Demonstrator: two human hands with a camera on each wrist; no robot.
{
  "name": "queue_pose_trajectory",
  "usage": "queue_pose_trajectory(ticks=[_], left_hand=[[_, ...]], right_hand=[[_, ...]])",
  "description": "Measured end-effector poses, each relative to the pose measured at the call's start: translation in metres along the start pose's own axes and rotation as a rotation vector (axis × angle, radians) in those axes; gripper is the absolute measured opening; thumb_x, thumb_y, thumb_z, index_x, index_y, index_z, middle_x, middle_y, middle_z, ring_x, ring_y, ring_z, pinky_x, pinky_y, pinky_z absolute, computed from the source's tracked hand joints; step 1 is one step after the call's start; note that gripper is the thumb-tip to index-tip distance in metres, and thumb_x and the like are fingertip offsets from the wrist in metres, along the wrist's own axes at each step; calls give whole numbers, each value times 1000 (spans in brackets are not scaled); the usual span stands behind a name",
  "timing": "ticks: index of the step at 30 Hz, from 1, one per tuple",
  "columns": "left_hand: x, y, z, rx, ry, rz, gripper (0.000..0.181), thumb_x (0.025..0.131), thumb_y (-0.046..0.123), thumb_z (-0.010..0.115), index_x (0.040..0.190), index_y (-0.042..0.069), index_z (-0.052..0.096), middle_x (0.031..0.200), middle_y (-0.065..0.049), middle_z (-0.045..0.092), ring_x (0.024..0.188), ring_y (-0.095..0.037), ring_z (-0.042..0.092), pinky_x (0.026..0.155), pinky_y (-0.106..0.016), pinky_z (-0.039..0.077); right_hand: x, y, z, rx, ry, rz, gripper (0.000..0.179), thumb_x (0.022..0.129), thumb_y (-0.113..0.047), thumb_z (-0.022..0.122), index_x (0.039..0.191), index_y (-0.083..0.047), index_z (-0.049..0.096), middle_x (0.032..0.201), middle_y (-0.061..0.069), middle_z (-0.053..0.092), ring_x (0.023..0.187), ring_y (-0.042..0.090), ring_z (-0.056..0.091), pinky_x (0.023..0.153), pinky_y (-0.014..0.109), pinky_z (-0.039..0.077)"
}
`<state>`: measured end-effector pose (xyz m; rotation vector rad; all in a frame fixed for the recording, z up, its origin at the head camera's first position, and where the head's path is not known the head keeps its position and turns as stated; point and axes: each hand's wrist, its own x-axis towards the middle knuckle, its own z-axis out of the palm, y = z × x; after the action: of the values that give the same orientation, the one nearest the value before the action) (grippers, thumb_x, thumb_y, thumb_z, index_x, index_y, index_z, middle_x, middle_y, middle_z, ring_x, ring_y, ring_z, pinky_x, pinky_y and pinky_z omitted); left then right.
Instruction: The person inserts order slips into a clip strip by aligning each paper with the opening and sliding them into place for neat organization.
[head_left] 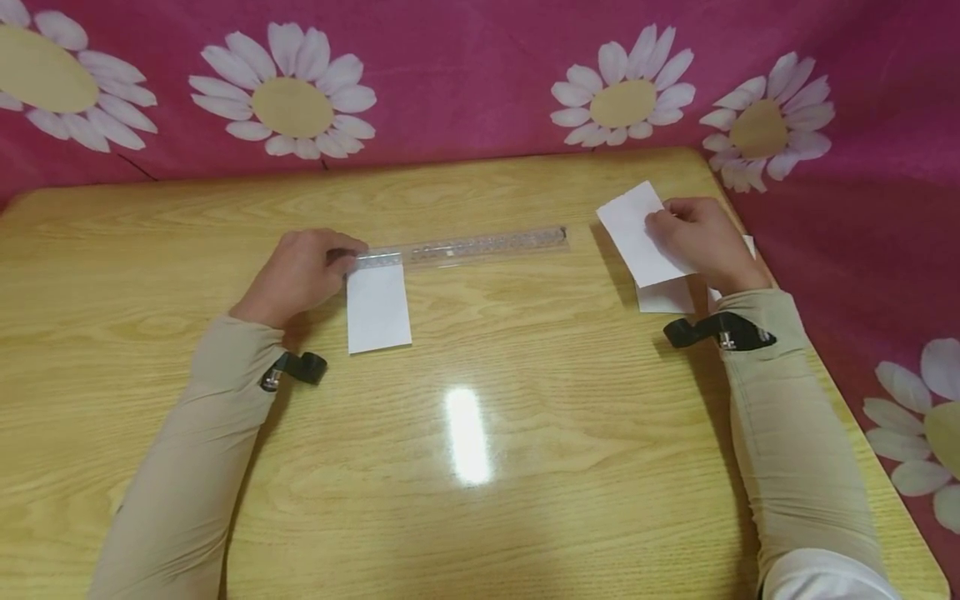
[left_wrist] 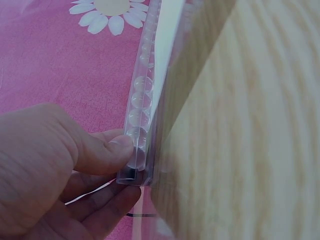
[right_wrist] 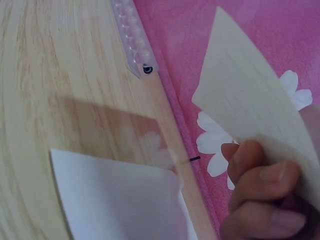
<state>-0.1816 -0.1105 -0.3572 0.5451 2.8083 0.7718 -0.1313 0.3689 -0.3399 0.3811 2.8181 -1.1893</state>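
A clear plastic ticket rail point(head_left: 491, 247) with a row of round clear balls inside lies across the table's far half. My left hand point(head_left: 288, 271) pinches its left end, thumb on the front face and fingers behind in the left wrist view. A white paper slip point(head_left: 378, 310) hangs from the rail just beside that hand, its top edge behind the clear plastic. Off the rail's right end, my right hand point(head_left: 705, 240) holds another white slip point(head_left: 636, 233) raised and tilted between thumb and curled fingers. Below it, a further slip point(right_wrist: 120, 197) lies on the table.
More white paper point(head_left: 748, 243) shows partly behind the right wrist, near the right table edge. The wood-grain table point(head_left: 570, 433) has a bright light reflection at its middle. A pink cloth point(head_left: 457, 75) with daisies hangs along the back and right.
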Motion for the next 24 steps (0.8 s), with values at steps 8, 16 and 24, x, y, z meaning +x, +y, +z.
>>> queue_pose_trajectory(ticks=[8, 16, 24], left_hand=[[0, 0, -1, 0, -2, 10, 33, 103, 7, 56, 133, 5, 69, 137, -21, 67, 104, -32, 56, 87, -44, 45], [2, 1, -1, -1, -6, 3, 34, 103, 6, 56, 134, 5, 69, 137, -21, 67, 104, -32, 56, 87, -44, 45], [0, 0, -2, -1, -14, -10, 34, 103, 7, 56, 134, 6, 69, 138, -20, 67, 105, -32, 56, 87, -44, 44]], right_hand=[[1, -2, 7, 17, 7, -9, 45, 100, -55, 56, 92, -13, 69, 69, -11, 53, 78, 13, 51, 65, 30, 43], [0, -5, 10, -20, -32, -10, 48, 100, -57, 56, 94, -11, 69, 74, -10, 57, 76, 13, 55, 66, 30, 45], [-1, -6, 12, -66, -56, -51, 48, 99, -57, 58, 76, -15, 61, 62, -11, 48, 67, 12, 51, 60, 31, 40]])
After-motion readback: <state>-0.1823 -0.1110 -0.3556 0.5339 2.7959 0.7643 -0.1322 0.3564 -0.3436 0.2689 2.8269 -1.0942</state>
